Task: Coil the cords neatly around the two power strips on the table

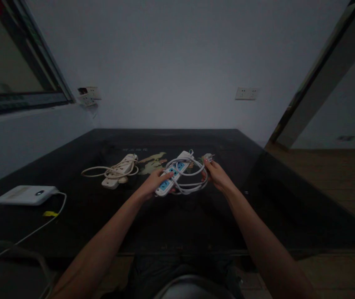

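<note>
A white power strip (164,187) with blue socket faces lies at a slant in front of me, above or on the dark table. My left hand (154,181) grips its near end, thumb across the top. Its grey-white cord (190,192) loops loosely over the strip and out to the right. At the right of the loops, my right hand (213,170) is closed on the cord's plug (208,157), which points away to the right. Left of my hands, a second white power strip (110,182) rests on the table with its cream cord (94,171) wound round it.
The dark table (277,207) reaches back to the wall. A white box-like device (24,195) with a cable sits at the left, beside a yellow scrap (50,214). Wall sockets (246,94) are at the back right, others (87,99) in the left corner.
</note>
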Tool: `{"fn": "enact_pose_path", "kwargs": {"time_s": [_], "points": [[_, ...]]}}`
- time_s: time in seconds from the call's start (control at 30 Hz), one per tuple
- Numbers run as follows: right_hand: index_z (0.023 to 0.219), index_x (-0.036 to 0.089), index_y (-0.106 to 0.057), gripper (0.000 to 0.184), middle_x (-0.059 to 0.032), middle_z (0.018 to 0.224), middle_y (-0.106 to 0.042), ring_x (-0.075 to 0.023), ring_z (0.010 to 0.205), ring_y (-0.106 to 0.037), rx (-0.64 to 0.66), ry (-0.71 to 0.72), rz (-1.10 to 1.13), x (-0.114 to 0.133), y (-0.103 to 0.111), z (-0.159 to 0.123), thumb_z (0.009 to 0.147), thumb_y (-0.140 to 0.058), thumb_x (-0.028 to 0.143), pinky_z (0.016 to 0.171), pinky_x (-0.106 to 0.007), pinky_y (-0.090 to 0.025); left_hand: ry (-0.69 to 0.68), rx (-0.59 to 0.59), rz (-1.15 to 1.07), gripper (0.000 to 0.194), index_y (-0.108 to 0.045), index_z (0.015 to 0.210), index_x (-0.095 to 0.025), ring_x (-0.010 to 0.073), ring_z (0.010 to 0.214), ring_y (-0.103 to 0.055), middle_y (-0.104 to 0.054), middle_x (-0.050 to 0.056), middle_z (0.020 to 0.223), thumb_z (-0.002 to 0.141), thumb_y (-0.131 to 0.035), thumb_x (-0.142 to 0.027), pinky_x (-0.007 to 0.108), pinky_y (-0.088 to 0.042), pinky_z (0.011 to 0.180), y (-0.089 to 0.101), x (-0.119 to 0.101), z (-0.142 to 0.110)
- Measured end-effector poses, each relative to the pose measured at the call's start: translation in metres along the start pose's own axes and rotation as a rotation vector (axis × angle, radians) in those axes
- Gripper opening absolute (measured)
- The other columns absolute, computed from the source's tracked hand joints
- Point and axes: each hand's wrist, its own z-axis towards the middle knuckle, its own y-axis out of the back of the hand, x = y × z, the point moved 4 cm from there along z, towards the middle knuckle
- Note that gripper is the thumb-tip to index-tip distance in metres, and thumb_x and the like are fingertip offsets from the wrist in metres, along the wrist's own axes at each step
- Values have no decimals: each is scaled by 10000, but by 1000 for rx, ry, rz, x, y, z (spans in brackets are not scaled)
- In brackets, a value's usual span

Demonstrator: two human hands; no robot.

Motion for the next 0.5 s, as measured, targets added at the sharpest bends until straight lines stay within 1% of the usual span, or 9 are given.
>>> {"fn": "enact_pose_path", "kwargs": {"time_s": [0.1, 0.17, 0.27, 0.37, 0.43, 0.5], "points": [[744, 217, -492, 423, 79, 455, -466, -82, 364, -398, 13, 14, -68, -3, 0, 3, 727, -608, 624, 407, -257, -461, 0, -2, 69, 396, -542, 994, -144, 192, 519, -670, -694, 56, 705, 741, -715, -395, 263, -533, 442, 2, 2, 1], [739, 214, -499, 402, 72, 457, -477, -90, 363, -417, 0, 19, -91, -5, 0, 5, 743, -605, 602, 398, -254, -448, 2, 4, 79, 387, -543, 1006, -148, 193, 520, -668, -694, 54, 697, 749, -708, -387, 271, -533, 449, 2, 1, 2], [738, 202, -522, 379, 51, 472, -515, -103, 388, -471, -32, 1, -125, -5, 4, 6, 769, -595, 573, 400, -239, -436, -22, -29, 81, 362, -553, 1032, -146, 169, 511, -653, -692, 40, 712, 763, -698, -341, 262, -530, 456, 5, -3, 1], [754, 188, -547, 369, 11, 519, -589, -128, 459, -568, -23, -44, -147, -4, 7, 5, 801, -574, 553, 438, -228, -454, -68, -82, 98, 338, -577, 1055, -139, 138, 507, -641, -689, 29, 735, 771, -690, -286, 237, -527, 480, 9, -10, 0], [771, 182, -556, 371, -8, 543, -620, -141, 491, -607, 5, -66, -128, -3, 7, 5, 815, -560, 550, 479, -240, -482, -84, -103, 86, 356, -575, 1085, -143, 138, 518, -646, -692, 30, 759, 770, -688, -266, 241, -534, 501, 11, -13, 0], [790, 181, -561, 370, -16, 573, -640, -145, 510, -626, 2, -62, -83, -3, 8, 5, 808, -573, 551, 520, -254, -504, -95, -108, 53, 384, -560, 1116, -149, 143, 531, -654, -698, 35, 796, 768, -686, -252, 255, -544, 519, 11, -14, 0]]}}
